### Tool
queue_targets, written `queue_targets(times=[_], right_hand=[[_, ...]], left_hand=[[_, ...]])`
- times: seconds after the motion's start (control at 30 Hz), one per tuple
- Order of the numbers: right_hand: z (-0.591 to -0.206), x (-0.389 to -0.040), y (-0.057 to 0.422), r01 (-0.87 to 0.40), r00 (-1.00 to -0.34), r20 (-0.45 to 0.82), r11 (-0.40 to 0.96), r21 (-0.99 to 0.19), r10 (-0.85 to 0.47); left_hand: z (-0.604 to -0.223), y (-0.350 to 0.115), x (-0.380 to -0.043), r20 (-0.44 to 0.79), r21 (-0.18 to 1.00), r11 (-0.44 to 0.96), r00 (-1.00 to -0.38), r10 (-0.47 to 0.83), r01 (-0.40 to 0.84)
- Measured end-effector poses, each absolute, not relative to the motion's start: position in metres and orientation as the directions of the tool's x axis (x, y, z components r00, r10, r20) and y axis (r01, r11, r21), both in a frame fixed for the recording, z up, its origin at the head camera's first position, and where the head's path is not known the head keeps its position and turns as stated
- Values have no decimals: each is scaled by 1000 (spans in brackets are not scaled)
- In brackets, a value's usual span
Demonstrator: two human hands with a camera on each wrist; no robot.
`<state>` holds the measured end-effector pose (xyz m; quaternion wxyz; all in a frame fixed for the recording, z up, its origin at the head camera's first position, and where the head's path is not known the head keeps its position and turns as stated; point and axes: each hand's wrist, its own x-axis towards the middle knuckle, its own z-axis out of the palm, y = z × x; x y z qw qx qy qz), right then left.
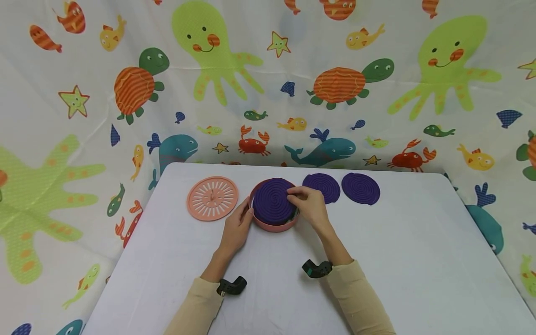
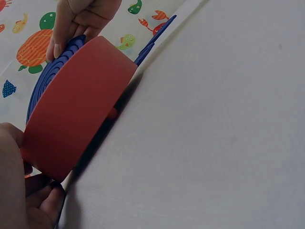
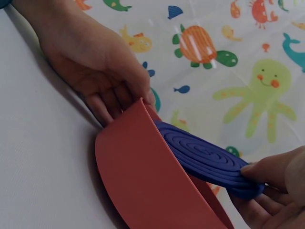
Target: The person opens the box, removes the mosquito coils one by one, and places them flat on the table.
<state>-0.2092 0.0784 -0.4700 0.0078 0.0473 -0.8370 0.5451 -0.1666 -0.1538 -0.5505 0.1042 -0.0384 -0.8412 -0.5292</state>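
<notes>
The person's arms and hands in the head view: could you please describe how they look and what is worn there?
The left sleeve and right sleeve are plain beige and end short of the hands. Near each cuff sits a bent black device, the left one and the right one, with no cable visible. The left hand and right hand wear no gloves.

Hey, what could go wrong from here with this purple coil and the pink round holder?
The purple mosquito coil might snap, since the right hand pinches it only at its edge.
It is tilted against the line of the pink round holder's rim, so it could catch or scrape there.
If the left hand loosened its grip on the holder's side, the holder might shift.
</notes>
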Motion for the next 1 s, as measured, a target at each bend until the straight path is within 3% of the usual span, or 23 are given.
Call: queue_targets(times=[1.0], right_hand=[[-467,-212,100,-116,-993,122,345,-931,-4]], left_hand=[[-552,-154,-167,220,880,443,-974,-56,174]])
